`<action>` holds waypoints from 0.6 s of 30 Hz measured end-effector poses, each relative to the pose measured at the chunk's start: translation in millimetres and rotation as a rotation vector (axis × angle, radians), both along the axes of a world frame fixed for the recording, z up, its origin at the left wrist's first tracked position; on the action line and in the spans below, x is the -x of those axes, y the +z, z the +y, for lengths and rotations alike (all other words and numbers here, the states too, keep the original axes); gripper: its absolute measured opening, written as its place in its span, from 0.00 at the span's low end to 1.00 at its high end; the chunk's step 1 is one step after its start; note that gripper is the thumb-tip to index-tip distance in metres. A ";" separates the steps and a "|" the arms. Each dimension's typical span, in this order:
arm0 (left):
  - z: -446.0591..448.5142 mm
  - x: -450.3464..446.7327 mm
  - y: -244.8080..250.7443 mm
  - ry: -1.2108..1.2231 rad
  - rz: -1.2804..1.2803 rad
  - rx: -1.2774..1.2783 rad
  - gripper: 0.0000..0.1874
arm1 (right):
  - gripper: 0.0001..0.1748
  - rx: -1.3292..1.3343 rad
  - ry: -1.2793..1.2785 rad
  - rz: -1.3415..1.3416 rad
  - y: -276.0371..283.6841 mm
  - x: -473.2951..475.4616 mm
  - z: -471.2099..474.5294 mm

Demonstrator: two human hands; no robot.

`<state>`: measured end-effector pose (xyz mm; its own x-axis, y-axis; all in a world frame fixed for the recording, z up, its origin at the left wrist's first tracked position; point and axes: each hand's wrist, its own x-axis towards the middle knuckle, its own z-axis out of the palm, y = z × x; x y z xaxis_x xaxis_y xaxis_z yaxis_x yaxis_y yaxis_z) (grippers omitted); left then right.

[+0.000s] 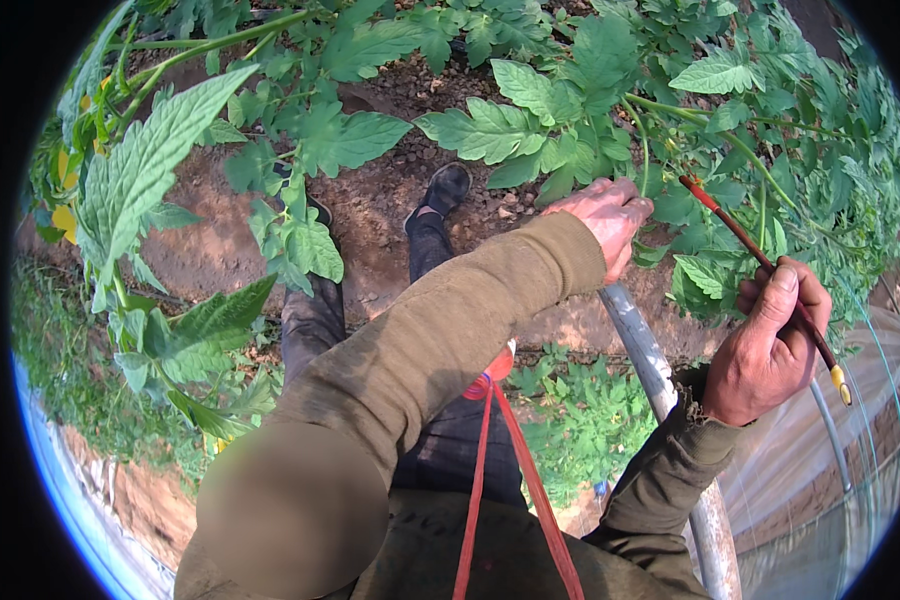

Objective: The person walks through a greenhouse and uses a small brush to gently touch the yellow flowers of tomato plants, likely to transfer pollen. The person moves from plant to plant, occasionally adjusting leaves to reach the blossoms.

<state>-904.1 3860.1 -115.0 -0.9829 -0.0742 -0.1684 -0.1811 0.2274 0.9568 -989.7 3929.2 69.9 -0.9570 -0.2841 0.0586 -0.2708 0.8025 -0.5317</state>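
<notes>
My left hand (604,221) reaches across from the left, its fingers closed at a thin green tomato stem (644,154) that hangs from a thicker branch. The fingertips are partly hidden. To its right, my right hand (769,345) grips a thin dark reddish-brown brush (746,244) between thumb and fingers. The brush's red-orange tip points up and left, beside small yellowish tomato flowers (671,142); whether it touches them I cannot tell. Its other end has a yellow piece and sticks out below the hand. Broad tomato leaves (487,135) surround the upper side of my left hand.
A grey metal pole (645,349) runs beneath my hands. Red straps (525,465) hang before my torso. More tomato plants (150,172) stand close at left. Thin blue-green strings (881,337) and plastic sheeting (765,450) are at lower right. My shoes (448,187) are on brown soil.
</notes>
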 end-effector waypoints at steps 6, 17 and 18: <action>0.3 2.4 3.5 0.006 -0.006 -0.011 0.25 | 0.10 -0.023 0.017 -0.014 -3.0 1.2 5.8; -2.2 0.2 4.7 0.026 0.008 -0.002 0.27 | 0.12 -0.033 0.016 0.003 -3.7 2.4 4.8; -1.5 -0.4 4.7 0.033 0.015 -0.005 0.27 | 0.12 -0.088 0.007 -0.016 -2.2 1.2 2.4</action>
<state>-903.7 3858.6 -110.4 -0.9823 -0.1059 -0.1544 -0.1743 0.2168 0.9605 -990.9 3931.6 67.7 -0.9557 -0.2937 0.0177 -0.2682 0.8446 -0.4634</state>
